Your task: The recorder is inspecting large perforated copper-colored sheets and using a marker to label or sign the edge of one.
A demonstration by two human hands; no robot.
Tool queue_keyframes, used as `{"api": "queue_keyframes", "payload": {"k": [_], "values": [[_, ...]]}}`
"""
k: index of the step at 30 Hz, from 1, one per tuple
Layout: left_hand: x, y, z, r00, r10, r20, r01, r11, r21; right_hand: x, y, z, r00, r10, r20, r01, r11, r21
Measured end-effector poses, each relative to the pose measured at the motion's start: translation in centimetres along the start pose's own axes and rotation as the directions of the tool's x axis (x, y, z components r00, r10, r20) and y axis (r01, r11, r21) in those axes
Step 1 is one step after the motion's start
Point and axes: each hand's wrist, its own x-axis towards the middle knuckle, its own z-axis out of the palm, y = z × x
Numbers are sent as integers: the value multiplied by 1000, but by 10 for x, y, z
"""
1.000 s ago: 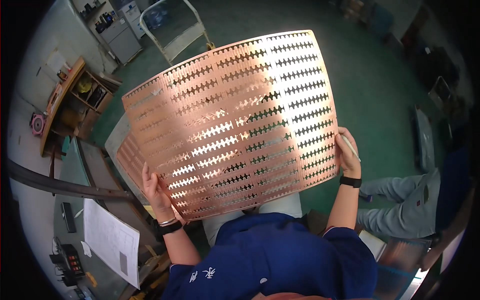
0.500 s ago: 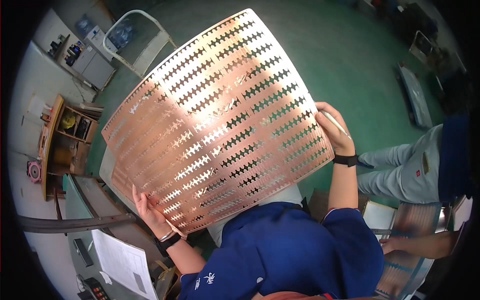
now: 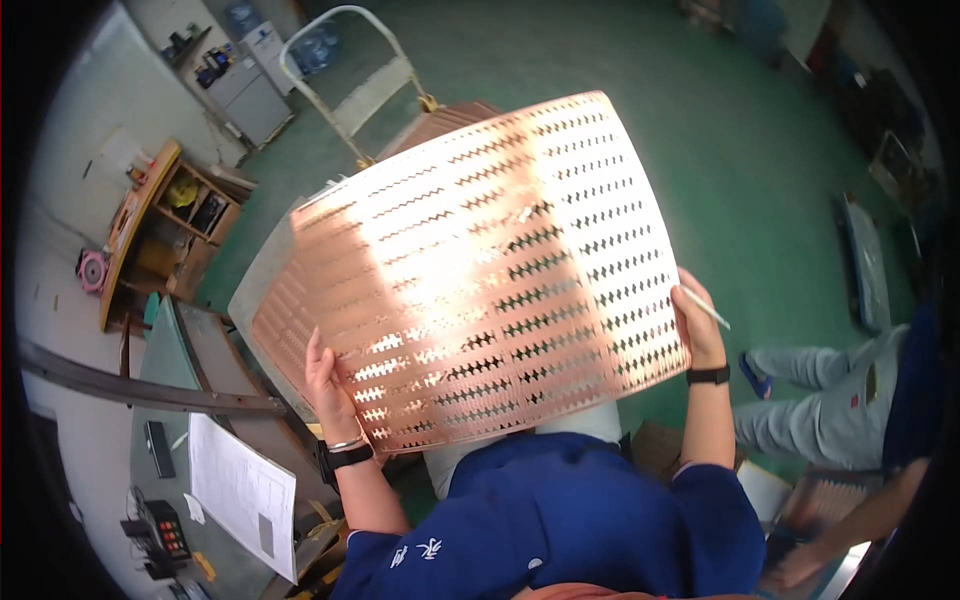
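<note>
The copper sheet point(image 3: 470, 260), thin, shiny and roughly rectangular, is pierced by rows of zigzag-edged slots and held up, tilted, before the blue shirt point(image 3: 590, 510). At the sheet's lower left edge the left hand point(image 3: 332, 388) grips lightly, fingers nearly straight; at its right edge the right hand point(image 3: 704, 330) clamps on, fingers bent, with a slim white stick point(image 3: 709, 310) in it too. Beyond the sheet's far edge stands a pale tubular frame point(image 3: 370, 97).

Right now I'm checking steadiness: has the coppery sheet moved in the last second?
Yes: the coppery sheet has shifted downward in view, away from the trolley, uncovering more of it.
</note>
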Motion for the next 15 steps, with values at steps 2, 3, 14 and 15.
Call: {"api": "queue_keyframes", "payload": {"k": [2, 3, 14, 15], "values": [[10, 7, 6, 999, -11, 50, 9, 999, 35, -9, 13, -8, 998, -9, -55, 10, 1000, 26], [12, 12, 7, 993, -43, 113, 34, 996, 84, -15, 17, -7, 996, 2, -90, 3, 998, 61], [20, -82, -75, 978, 172, -115, 1, 549, 836, 32, 58, -40, 917, -112, -383, 216, 946, 242], [16, -90, -74, 982, 180, -61, -14, 385, 923, 47, 61, -40, 920, -111, -377, 213, 947, 240]]}}
